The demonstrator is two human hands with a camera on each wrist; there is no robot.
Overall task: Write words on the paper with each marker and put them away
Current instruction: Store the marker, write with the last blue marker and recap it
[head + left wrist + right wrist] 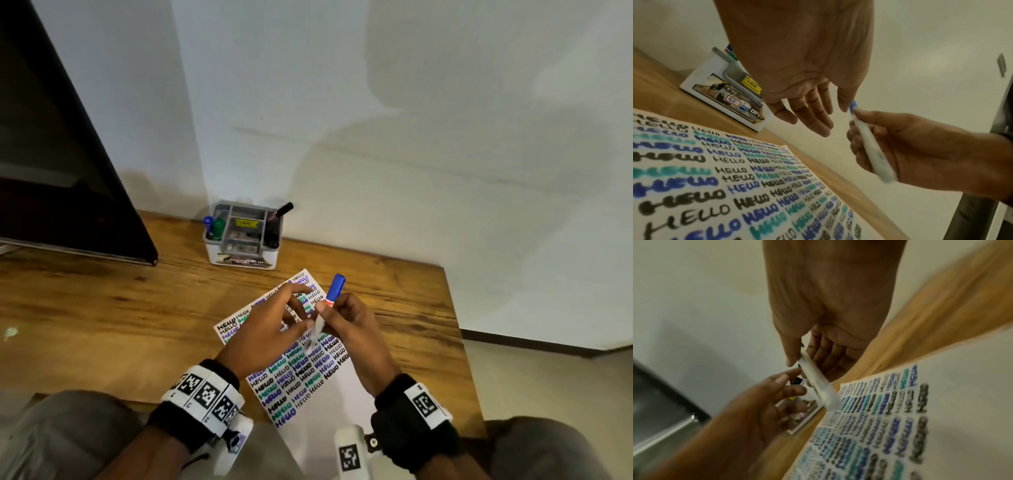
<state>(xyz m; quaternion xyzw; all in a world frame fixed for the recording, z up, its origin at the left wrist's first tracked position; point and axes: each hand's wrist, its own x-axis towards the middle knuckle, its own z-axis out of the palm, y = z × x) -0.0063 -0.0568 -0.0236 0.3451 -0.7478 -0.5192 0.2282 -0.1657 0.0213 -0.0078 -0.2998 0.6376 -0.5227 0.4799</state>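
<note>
Wrists: both wear black bands with printed black-and-white code tags, closest to the camera
Paper (301, 373): white sheet flat on the wooden desk (102, 308), packed with rows of HELLO in black, blue and teal, bottom strip blank
Right hand (356, 329): fingers and thumb curled round the white barrel of the blue marker (327, 308), held up over the paper with the blue cap pointing up and away
Left hand (270, 325): fingers spread and loose, right beside the marker; thumb tip looks like it's touching the barrel near the cap, but it's blurry so can't say for sure
Organizer (243, 236): grey-and-white compartment box further back on the desk by the wall, yellow price sticker on it
Other markers: blue marker (208, 224) and green marker (218, 226) stand in the left compartment, black marker (279, 214) leans out of the right one
Monitor (51, 154): dark screen at far left, tilted
</note>
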